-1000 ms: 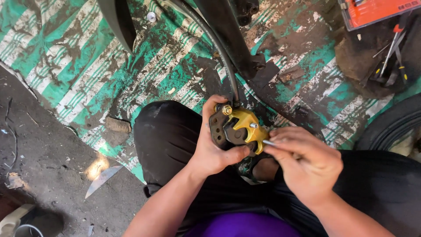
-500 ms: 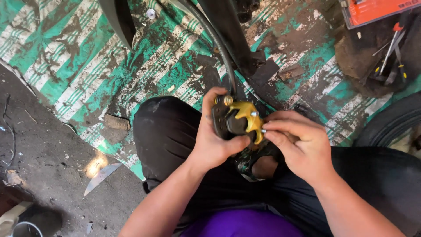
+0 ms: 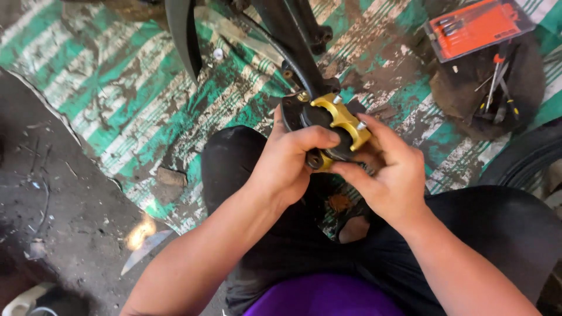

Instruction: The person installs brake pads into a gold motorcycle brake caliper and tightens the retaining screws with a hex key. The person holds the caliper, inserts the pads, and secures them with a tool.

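**Brake caliper held in 2 hands over the lap**

The brake caliper [image 3: 333, 126] — gold body with black parts — sits above the person's knees, with a black hose [image 3: 293, 58] running up from it toward the dark frame [image 3: 287, 29] at the top. The left hand [image 3: 287, 161] has its grip closed around the caliper's left side, thumb across the front. The right hand [image 3: 389, 175] cups the right and lower side, its grip also closed on the part, fingertips near the gold edge.

The step in hand looks like close work on the caliper itself — turning it or seating something small in it; what exactly is hidden by the fingers. The next move likely calls for a steady left hold while the right fingers work. An orange tool case [image 3: 474, 26] and screwdrivers [image 3: 497, 82] lie well apart on the green striped mat [image 3: 117, 99].
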